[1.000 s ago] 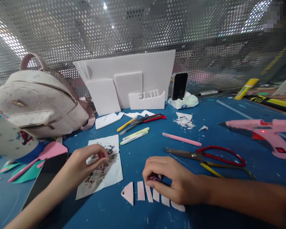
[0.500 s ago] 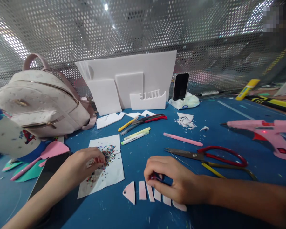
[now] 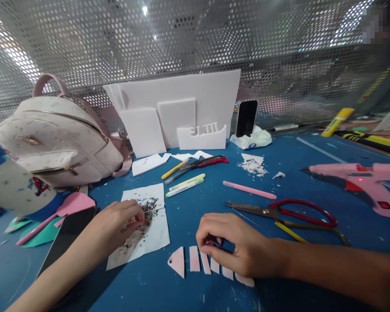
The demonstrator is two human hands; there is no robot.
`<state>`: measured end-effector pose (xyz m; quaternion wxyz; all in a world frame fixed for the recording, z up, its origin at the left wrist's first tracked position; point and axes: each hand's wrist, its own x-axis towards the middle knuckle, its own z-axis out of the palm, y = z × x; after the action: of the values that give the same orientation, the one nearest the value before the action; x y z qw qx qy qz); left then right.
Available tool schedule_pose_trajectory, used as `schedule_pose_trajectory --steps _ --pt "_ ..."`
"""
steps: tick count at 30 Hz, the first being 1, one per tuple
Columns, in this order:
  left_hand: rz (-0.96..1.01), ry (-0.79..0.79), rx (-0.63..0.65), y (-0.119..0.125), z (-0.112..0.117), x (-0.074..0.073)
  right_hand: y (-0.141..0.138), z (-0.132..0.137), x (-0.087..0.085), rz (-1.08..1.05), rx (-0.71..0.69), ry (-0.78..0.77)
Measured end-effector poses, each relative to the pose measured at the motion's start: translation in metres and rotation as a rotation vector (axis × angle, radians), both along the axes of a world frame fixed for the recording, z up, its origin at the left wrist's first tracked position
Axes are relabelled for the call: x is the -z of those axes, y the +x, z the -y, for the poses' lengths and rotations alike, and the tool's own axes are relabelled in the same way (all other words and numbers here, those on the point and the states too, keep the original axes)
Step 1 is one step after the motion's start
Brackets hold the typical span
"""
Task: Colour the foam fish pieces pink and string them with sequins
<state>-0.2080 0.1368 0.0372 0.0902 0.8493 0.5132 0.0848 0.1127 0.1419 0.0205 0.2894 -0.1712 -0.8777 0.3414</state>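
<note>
On a sheet of white paper (image 3: 159,227) lies a pile of small multicoloured sequins (image 3: 151,208). My left hand (image 3: 125,221) is over this pile with thumb and fingers pinched together; what is between the fingertips is too small to make out. To its right, my right hand (image 3: 229,245) is curled closed near the table, with small dark and pinkish bits showing inside the curl. Just below it several pale pink foam pieces (image 3: 194,258) lie in a row, partly hidden by the hand. The leftmost is a triangular piece (image 3: 178,262) with a hole in it.
Scissors (image 3: 269,211), a pink pen (image 3: 249,190) and a pink glue gun (image 3: 354,173) lie to the right. Further back are highlighters (image 3: 185,187), a utility knife (image 3: 198,164) and white foam boards (image 3: 211,95). A phone (image 3: 246,118) stands upright; a backpack (image 3: 58,138) sits left.
My left hand has shifted very slightly over the sequins, its fingers still pinched. My right hand and the pink foam pieces have stayed in place.
</note>
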Motion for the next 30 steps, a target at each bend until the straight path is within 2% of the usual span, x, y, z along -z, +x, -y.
schedule_pose_trajectory --steps 4,7,10,14,18,30 --pt "0.211 0.007 -0.077 0.003 0.002 -0.009 0.0 0.0 0.0 -0.009 0.004 -0.003" --pt "0.415 -0.015 -0.127 0.019 0.012 -0.009 0.001 0.0 0.0 -0.016 0.01 -0.006" --pt "0.644 -0.057 -0.141 0.048 0.029 0.001 0.001 0.001 0.001 -0.019 0.021 0.0" --pt "0.829 -0.206 -0.098 0.085 0.048 0.017 0.002 0.002 0.004 -0.08 0.056 0.005" --pt "0.899 -0.274 -0.083 0.096 0.055 0.022 0.003 0.002 0.005 -0.133 0.082 -0.007" --pt "0.846 -0.272 -0.081 0.091 0.056 0.026 0.0 0.001 0.001 -0.184 0.096 -0.005"
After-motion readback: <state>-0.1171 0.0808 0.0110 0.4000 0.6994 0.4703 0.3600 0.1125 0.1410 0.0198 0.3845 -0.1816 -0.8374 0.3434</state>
